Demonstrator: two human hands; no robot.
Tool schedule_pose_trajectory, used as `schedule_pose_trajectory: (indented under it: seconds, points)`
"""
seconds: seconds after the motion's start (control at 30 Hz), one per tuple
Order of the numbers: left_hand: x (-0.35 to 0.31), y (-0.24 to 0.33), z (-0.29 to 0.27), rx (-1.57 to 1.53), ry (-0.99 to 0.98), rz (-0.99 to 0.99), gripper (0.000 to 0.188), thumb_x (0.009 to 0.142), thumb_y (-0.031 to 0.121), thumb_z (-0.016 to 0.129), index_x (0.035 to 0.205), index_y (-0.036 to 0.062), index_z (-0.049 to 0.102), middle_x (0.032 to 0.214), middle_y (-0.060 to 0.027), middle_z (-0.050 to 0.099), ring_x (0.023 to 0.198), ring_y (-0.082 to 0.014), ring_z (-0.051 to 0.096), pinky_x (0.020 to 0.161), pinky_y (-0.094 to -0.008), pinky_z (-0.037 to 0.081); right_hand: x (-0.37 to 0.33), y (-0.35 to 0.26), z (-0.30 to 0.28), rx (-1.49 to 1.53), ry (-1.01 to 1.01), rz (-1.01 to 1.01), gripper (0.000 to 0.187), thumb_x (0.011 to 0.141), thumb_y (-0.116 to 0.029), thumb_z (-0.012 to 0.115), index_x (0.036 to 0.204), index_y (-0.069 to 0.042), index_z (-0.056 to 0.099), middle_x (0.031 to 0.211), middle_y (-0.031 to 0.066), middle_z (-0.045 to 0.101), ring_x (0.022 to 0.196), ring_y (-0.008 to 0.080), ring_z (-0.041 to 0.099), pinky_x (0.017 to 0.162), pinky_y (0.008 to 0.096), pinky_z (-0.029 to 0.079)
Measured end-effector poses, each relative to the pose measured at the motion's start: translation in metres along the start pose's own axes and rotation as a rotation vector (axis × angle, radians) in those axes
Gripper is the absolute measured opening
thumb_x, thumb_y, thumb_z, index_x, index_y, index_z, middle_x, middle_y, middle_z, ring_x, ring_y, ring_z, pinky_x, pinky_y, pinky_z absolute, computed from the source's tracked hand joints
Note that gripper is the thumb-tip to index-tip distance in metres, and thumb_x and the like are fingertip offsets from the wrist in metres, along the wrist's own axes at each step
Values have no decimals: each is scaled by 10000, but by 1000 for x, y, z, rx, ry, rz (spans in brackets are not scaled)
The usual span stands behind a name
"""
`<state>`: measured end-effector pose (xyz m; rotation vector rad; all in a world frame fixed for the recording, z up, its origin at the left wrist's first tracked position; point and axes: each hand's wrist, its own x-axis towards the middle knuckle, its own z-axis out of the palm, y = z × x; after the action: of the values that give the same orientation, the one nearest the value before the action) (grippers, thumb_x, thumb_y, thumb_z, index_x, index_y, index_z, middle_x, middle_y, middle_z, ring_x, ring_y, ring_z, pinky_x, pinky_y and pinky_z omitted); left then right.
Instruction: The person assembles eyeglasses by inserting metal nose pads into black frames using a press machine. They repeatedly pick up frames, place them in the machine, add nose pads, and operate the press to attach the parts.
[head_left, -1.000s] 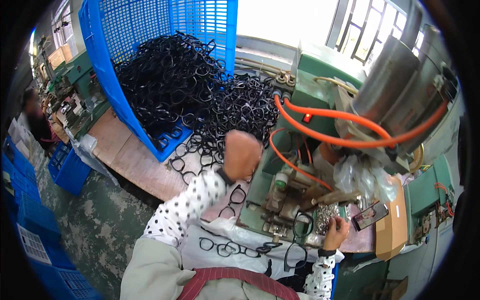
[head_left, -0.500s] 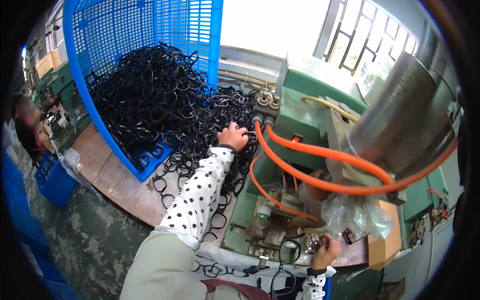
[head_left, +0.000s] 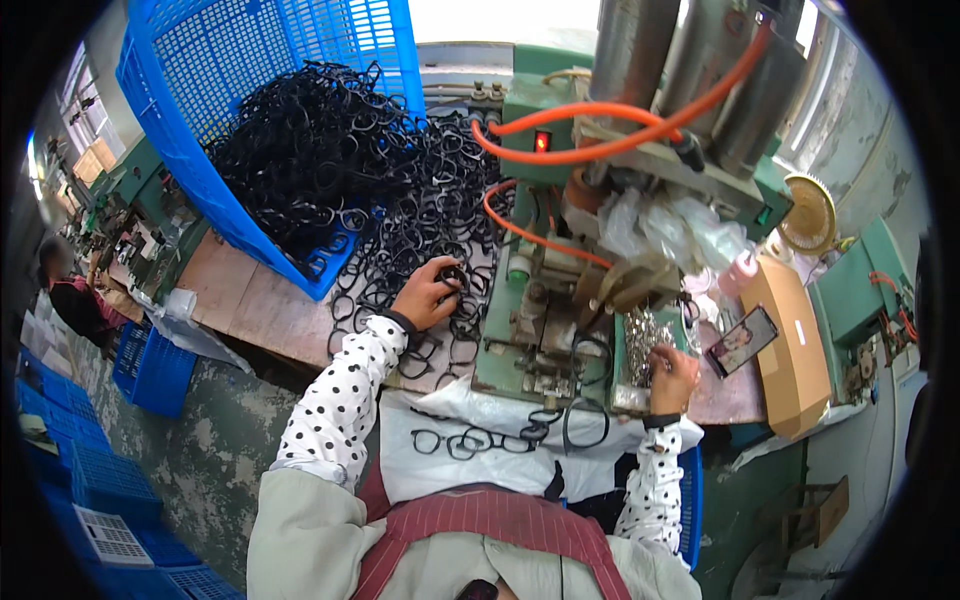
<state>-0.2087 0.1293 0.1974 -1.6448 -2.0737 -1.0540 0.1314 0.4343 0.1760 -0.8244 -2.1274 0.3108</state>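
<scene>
My left hand (head_left: 425, 295) is at the near edge of a spread pile of black eyeglass frames (head_left: 435, 185). Its fingers are curled around a dark eyeglass frame, only partly visible between them. Over a green tray of small shiny metal parts (head_left: 645, 338), my right hand (head_left: 675, 381) has thumb and fingertips pinched together; whatever they hold is too small to make out. Between the hands stands a green machine (head_left: 500, 372) with metal fixtures. One black eyeglass frame (head_left: 586, 427) hangs at its front edge, beside the tray.
A tipped blue basket (head_left: 318, 285) spills frames onto the table. Orange hoses (head_left: 590, 158) arch over the machine. Several frames (head_left: 470, 441) lie on white plastic before me. A phone (head_left: 742, 342) and a cardboard box (head_left: 790, 350) are at right. Another person (head_left: 75, 300) sits far left.
The view has shifted, bringing more of my lap into sight. My left hand has drawn back from deeper in the pile to its near edge. My right hand stays at the metal parts.
</scene>
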Motion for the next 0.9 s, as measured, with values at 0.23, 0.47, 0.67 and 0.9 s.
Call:
schedule_pose_trajectory:
  seconds: [0.23,0.47,0.67,0.9]
  points:
    - [-34,35,-32,434,-264,63,81,711,187,719,792,192,723,1421,-2,453,1308,-294,357,1040,-477,253,3,-16,-9,120,34,-7,174,733,-64,723,889,-136,748,811,67,687,785,250,607,726,365,474]
    - [12,90,-43,-21,386,-387,105,947,117,516,919,36,577,898,-79,643,804,-241,581,755,-352,443,14,-100,-20,867,-147,336,193,791,-3,697,983,21,694,875,61,695,770,119,622,718,244,487]
    - [54,192,-34,-142,533,31,120,951,97,554,1030,7,545,836,-105,641,646,-177,599,630,-274,489,9,-152,-18,755,25,24,183,715,-12,729,892,-56,723,852,79,659,860,213,580,798,314,449]
    - [83,211,-42,-510,332,-329,192,995,130,518,1095,-31,552,977,-75,642,915,-151,645,839,-278,508,5,-162,-6,717,62,38,272,715,6,732,975,-26,661,956,91,618,848,194,596,795,315,458]
